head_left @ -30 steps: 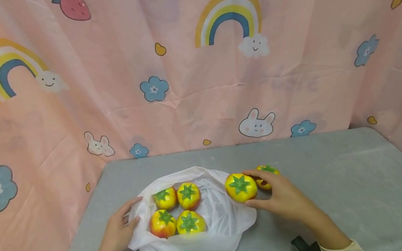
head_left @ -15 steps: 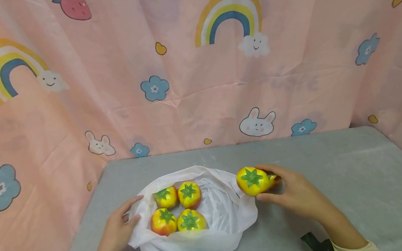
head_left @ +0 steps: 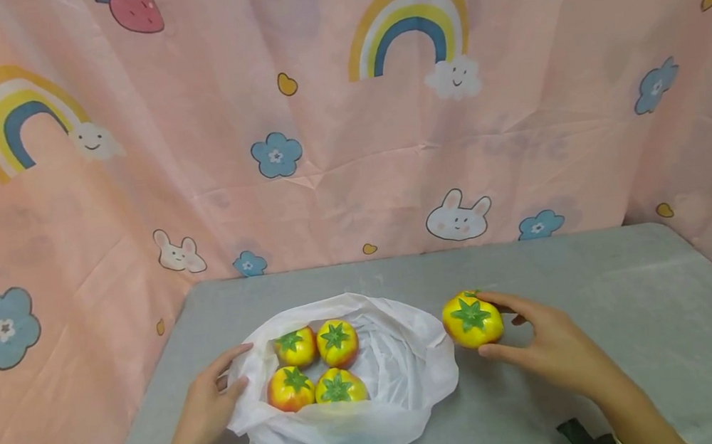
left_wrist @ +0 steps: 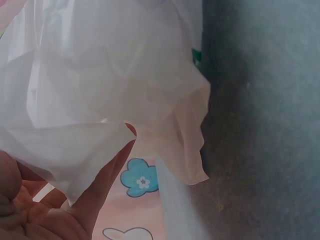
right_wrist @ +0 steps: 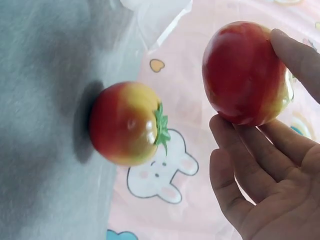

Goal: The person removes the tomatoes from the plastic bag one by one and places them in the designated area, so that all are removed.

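Note:
In the head view my right hand [head_left: 551, 346] pinches a yellow-and-red tomato [head_left: 471, 322] with a green star-shaped top between thumb and fingers, right of the bag. The right wrist view shows this tomato's red underside [right_wrist: 242, 75] raised off the table, and a second tomato [right_wrist: 125, 122] standing on the table beyond it. From the head, that second one is almost wholly hidden behind the held one. My left hand [head_left: 209, 400] holds the left rim of a white plastic bag [head_left: 344, 430], whose mouth gapes upward. Inside sit several like tomatoes [head_left: 338, 343]. Bag film [left_wrist: 75, 150] covers part of the left fingers.
The grey table [head_left: 630, 324] reaches back to a pink curtain [head_left: 345, 108] printed with rainbows, flowers and rabbits. Dark straps [head_left: 585, 436] show at my right wrist. Table surface extends to the right of the right hand.
My right hand has moved right, away from over the bag's right rim, with the tomato still in its fingers. The left hand stays at the bag's rim.

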{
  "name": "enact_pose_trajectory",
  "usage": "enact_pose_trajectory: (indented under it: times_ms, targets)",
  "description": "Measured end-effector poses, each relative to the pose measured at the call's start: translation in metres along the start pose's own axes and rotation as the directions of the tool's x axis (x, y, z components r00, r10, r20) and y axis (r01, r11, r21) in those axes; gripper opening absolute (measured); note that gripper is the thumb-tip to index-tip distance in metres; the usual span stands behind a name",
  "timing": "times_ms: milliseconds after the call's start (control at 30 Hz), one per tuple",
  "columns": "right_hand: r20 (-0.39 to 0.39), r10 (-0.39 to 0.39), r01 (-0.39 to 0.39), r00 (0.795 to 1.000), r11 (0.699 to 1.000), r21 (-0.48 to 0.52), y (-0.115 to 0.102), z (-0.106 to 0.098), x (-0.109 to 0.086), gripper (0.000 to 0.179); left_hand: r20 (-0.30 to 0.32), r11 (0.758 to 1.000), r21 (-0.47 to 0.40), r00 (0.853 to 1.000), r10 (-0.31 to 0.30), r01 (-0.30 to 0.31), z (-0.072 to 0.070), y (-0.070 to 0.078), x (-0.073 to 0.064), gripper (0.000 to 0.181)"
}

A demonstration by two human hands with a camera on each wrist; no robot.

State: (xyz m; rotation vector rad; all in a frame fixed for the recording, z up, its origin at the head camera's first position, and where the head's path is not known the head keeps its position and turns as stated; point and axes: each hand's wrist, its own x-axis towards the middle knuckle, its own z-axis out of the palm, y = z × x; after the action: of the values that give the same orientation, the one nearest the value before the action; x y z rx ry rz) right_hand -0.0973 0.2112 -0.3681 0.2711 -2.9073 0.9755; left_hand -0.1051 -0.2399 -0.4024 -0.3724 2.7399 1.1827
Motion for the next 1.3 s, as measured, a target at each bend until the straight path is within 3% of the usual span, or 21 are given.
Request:
enact_pose_trajectory:
  times_ms: [133,400,567,1300]
  targets:
    - [-0.008,-0.001,0.001,1.000,1.000,-0.014,0.007,-0.001,-0.004,0.077,-0.003,1.000,-0.001,1.000,0.002,-0.002,-0.001,-0.001,0.000,0.058]
    - [0.022,0.070,-0.070,0.997,0.997,-0.040,0.016,-0.006,-0.008,0.079,0.001,1.000,0.007,1.000,0.003,-0.003,-0.003,0.000,0.001,0.058]
    - [0.023,0.062,-0.061,0.998,0.997,-0.054,0.024,-0.013,-0.009,0.079,0.001,1.000,0.013,1.000,0.019,-0.019,-0.003,-0.001,0.001,0.057]
    - [0.055,0.181,-0.180,0.982,0.983,-0.035,0.064,-0.026,0.003,0.091,0.001,0.999,-0.002,0.999,0.038,-0.038,0.000,-0.002,0.000,0.057]
